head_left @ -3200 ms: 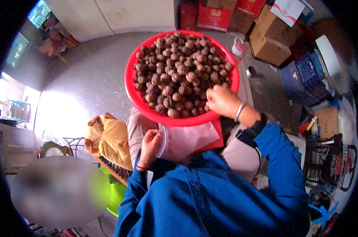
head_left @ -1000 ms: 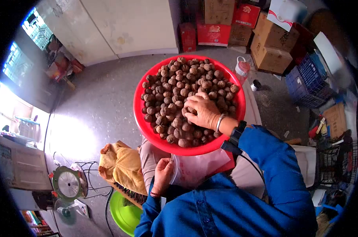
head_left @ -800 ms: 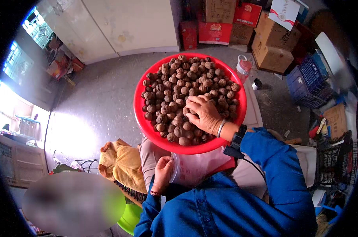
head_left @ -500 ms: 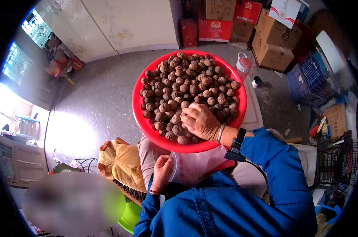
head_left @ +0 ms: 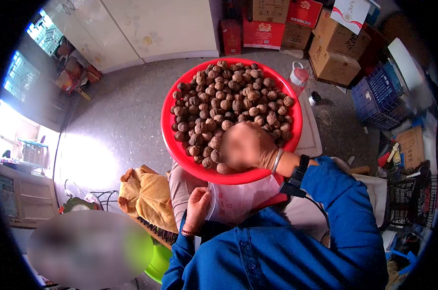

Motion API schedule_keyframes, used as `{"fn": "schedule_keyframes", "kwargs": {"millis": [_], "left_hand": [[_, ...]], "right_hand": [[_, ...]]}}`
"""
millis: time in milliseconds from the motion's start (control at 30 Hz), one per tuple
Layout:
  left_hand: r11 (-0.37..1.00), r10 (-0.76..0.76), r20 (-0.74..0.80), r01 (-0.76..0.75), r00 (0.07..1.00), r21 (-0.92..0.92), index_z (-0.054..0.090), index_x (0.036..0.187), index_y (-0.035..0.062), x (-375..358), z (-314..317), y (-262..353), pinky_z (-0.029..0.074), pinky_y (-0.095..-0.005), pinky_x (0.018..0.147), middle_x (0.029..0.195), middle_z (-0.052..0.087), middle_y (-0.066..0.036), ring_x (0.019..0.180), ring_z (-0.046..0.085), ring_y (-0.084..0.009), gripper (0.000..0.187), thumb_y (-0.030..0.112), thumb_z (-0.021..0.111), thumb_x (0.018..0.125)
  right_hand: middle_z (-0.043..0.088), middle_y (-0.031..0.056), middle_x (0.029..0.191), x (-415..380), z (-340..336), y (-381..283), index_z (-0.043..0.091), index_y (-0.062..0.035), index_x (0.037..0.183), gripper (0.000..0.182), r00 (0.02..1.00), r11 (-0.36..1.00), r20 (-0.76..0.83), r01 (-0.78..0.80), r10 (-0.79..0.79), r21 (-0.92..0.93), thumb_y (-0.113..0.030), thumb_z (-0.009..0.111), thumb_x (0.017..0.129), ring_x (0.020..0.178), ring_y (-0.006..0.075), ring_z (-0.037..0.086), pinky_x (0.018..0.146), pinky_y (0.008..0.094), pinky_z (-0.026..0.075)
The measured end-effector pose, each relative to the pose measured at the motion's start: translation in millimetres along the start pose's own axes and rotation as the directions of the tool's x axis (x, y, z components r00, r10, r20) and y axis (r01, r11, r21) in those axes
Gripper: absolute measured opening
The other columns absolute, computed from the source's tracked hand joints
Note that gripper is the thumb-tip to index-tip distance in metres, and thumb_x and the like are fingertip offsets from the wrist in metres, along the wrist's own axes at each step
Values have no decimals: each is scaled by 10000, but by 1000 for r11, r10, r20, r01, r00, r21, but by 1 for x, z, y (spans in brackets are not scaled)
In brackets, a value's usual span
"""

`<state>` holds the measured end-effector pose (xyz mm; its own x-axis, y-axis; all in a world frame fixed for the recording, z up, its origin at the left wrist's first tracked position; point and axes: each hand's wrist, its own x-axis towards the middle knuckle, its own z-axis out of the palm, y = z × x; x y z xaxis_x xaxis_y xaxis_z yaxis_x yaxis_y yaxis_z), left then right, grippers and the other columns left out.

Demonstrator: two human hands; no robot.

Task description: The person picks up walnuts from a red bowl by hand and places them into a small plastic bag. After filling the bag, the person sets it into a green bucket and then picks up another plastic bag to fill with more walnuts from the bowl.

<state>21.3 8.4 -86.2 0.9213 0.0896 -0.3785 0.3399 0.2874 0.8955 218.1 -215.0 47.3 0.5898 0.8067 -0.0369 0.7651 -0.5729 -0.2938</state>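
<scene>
A large red basin (head_left: 300, 126) full of walnuts (head_left: 219, 104) stands in front of me, above my lap. Over its near right part is my right hand (head_left: 248, 145), low among the walnuts; its fingers are smeared by blur, and what they may hold cannot be made out. My left hand (head_left: 198, 202), below the basin's near rim, pinches the left edge of a clear plastic bag (head_left: 236, 200) with red print. The bag lies across my lap, partly under the basin.
A yellow cloth (head_left: 151, 200) lies to the left, near a green basin (head_left: 158, 263). Beyond the red basin are a pink-lidded bottle (head_left: 299, 76), cardboard boxes (head_left: 334, 65) and a blue crate (head_left: 377, 99). White cabinets (head_left: 151, 29) line the back.
My right hand has shifted slightly, its back now raised and its fingers blurred. The bag is spread a little wider beside my left hand, which has barely moved.
</scene>
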Motion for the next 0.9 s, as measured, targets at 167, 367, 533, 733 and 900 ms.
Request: {"fn": "schedule_keyframes", "kwargs": {"millis": [167, 367, 533, 733, 900], "left_hand": [[1000, 1, -5, -1, 1000, -12, 591, 1028, 60, 1, -1, -2, 429, -188, 630, 835, 582, 47, 709, 514, -43, 46, 90, 589, 993], [1000, 5, -7, -5, 1000, -31, 587, 1040, 60, 1, -2, -3, 434, -189, 618, 836, 582, 40, 696, 516, -45, 55, 84, 593, 991], [998, 0, -4, 0, 1000, -71, 592, 1039, 61, 2, -1, -3, 430, -186, 624, 837, 584, 43, 700, 513, -40, 59, 87, 601, 987], [1000, 1, -2, -1, 1000, -20, 604, 1031, 63, 1, -2, -2, 426, -181, 644, 854, 596, 46, 717, 515, -37, 58, 93, 612, 982], [999, 30, 5, -30, 1000, -31, 599, 1048, 56, 1, -3, -3, 437, -189, 664, 872, 601, 39, 732, 520, -44, 72, 89, 607, 984]], "right_hand": [[610, 100, 969, 5, 16, 65, 681, -116, 937, 170, 785, 978, -596, -207, 166, -1, -83, 629, 779, 946, 335, 565, 836, 445, 472], [599, 72, 1023, 25, 19, 91, 725, -188, 1010, 215, 848, 961, -506, -247, 155, -120, -127, 625, 829, 1019, 324, 553, 876, 439, 458], [598, 80, 1089, 36, 19, 99, 746, -202, 1009, 247, 881, 943, -371, -331, 294, -39, -163, 712, 768, 1151, 337, 511, 946, 497, 428], [625, 71, 1057, 38, 12, 97, 709, -192, 973, 215, 931, 967, -296, -246, 215, -71, -89, 639, 797, 1152, 342, 516, 947, 527, 419], [627, 67, 1043, 43, 12, 93, 659, -153, 1044, 291, 944, 979, -280, -195, 174, -50, -64, 672, 767, 1068, 338, 554, 941, 456, 442]]}}
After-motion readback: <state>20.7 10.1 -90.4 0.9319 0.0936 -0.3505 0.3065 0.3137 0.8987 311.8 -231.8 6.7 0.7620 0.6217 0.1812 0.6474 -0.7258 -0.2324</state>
